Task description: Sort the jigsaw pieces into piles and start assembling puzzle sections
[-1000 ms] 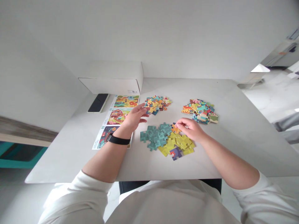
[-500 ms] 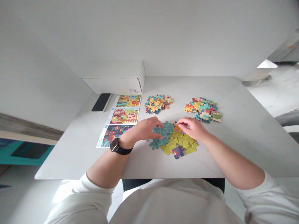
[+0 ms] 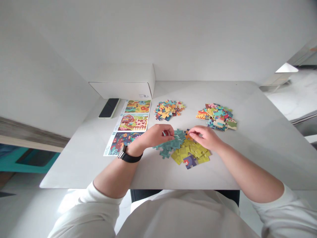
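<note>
A pile of teal and yellow-green puzzle pieces (image 3: pixel 184 150) lies on the white table (image 3: pixel 250 148) in front of me. My left hand (image 3: pixel 156 135), a black watch on its wrist, rests on the pile's left side with fingers curled round a small puzzle piece (image 3: pixel 165 133). My right hand (image 3: pixel 206 137) sits on the pile's right side and pinches an orange piece (image 3: pixel 188 135) between thumb and fingers. The two hands are close together over the top of the pile.
Two more heaps of coloured pieces lie farther back, one at centre (image 3: pixel 168 109) and one at right (image 3: pixel 218 116). A picture sheet (image 3: pixel 128 125) with three images lies at left, beside a black phone (image 3: pixel 109 107) and a white box (image 3: pixel 126 82).
My left hand came back from the centre heap to the near pile and closed on a piece. My right hand stayed on the pile holding the orange piece.
</note>
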The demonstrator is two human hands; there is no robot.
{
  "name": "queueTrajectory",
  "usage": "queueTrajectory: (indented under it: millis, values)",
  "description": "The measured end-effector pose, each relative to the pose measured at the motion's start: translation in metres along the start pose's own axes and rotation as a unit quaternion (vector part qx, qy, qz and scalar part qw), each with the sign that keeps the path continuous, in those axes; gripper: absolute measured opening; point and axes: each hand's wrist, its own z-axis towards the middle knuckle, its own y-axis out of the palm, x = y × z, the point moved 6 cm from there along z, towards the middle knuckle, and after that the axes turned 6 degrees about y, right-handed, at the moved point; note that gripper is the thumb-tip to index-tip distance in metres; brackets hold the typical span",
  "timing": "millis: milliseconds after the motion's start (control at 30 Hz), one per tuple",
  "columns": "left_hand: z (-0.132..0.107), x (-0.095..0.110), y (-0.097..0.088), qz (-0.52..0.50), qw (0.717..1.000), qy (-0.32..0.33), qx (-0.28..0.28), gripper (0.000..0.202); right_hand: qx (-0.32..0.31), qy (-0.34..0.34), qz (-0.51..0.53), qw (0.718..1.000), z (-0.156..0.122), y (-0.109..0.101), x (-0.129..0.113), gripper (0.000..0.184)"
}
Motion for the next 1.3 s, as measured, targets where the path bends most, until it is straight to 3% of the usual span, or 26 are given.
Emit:
queueTrajectory:
  millis: [67, 167, 267, 400, 600, 667, 767, 900, 1100, 1300]
  values:
    - [-0.001, 0.011, 0.0, -0.037, 0.998, 0.029, 0.029, 0.014, -0.027, 0.032, 0.049, 0.998, -0.002, 0.004, -0.001, 0.033]
    - [-0.004, 0.032, 0.0, -0.013, 0.993, 0.094, 0.075, 0.01, -0.082, 0.082, 0.17, 0.979, -0.005, 0.013, -0.005, 0.046]
    - [-0.007, 0.043, 0.005, 0.035, 0.985, 0.138, 0.095, 0.011, -0.099, 0.111, 0.278, 0.949, -0.005, 0.016, -0.008, 0.041]
    - [-0.009, 0.043, 0.014, 0.085, 0.971, 0.197, 0.11, 0.01, -0.087, 0.144, 0.369, 0.914, -0.003, 0.015, -0.007, 0.034]
    - [-0.011, 0.041, 0.018, 0.109, 0.943, 0.276, 0.153, 0.015, -0.138, 0.191, 0.439, 0.867, -0.006, 0.023, -0.012, 0.031]
    - [-0.01, 0.04, 0.015, 0.107, 0.942, 0.262, 0.18, 0.022, -0.121, 0.198, 0.442, 0.866, -0.006, 0.021, -0.01, 0.03]
    - [-0.009, 0.032, 0.008, 0.055, 0.954, 0.192, 0.222, 0.027, -0.056, 0.203, 0.445, 0.871, -0.003, 0.012, -0.004, 0.03]
    - [-0.005, 0.02, 0.007, -0.019, 0.974, 0.081, 0.213, 0.019, 0.003, 0.196, 0.446, 0.873, -0.001, 0.003, 0.001, 0.034]
    - [0.003, 0.009, 0.022, -0.176, 0.976, 0.001, 0.129, 0.041, -0.029, 0.209, 0.42, 0.883, -0.004, 0.014, -0.002, 0.037]
    - [0.005, 0.003, 0.025, -0.253, 0.957, -0.046, 0.135, 0.042, -0.053, 0.182, 0.411, 0.892, -0.004, 0.016, -0.006, 0.035]
